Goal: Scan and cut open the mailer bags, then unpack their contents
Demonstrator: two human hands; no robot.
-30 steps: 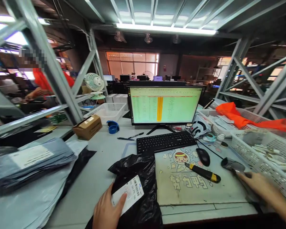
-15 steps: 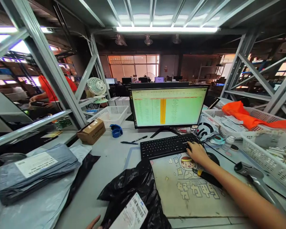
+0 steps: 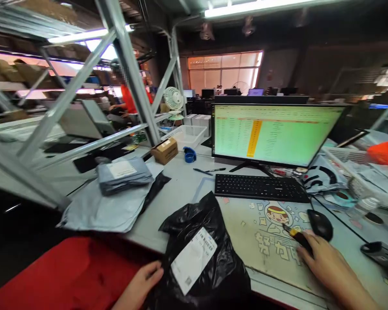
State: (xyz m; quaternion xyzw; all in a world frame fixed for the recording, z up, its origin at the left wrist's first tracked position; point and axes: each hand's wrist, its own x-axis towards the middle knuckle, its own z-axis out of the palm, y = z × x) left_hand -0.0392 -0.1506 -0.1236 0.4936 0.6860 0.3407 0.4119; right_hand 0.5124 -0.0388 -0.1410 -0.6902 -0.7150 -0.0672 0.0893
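Observation:
A black plastic mailing bag (image 3: 226, 262) lies across the front edge of the desk, with a white barcode label (image 3: 194, 260) facing up. My left hand (image 3: 142, 284) grips the bag's left side, its thumb showing and its other fingers partly hidden. On the printed desk mat (image 3: 242, 241), my right hand (image 3: 326, 262) is closed around a black and yellow utility knife (image 3: 300, 239), whose tip points toward the cartoon figure. The black mouse (image 3: 320, 224) sits just beyond that hand. Farther back is the keyboard (image 3: 261, 187), untouched.
Grey parcels (image 3: 123, 174) are stacked at left. A small cardboard box (image 3: 164, 150), a blue tape roll (image 3: 189, 155) and pens (image 3: 210, 171) lie behind. The monitor (image 3: 274, 135) shows a spreadsheet. At right are a scanner (image 3: 380, 254) and a white basket (image 3: 358, 178). Another person (image 3: 127, 101) works beyond the frame.
My right hand has left the keyboard, come down toward me and taken hold of the utility knife. My view has turned left, and more of my left hand shows.

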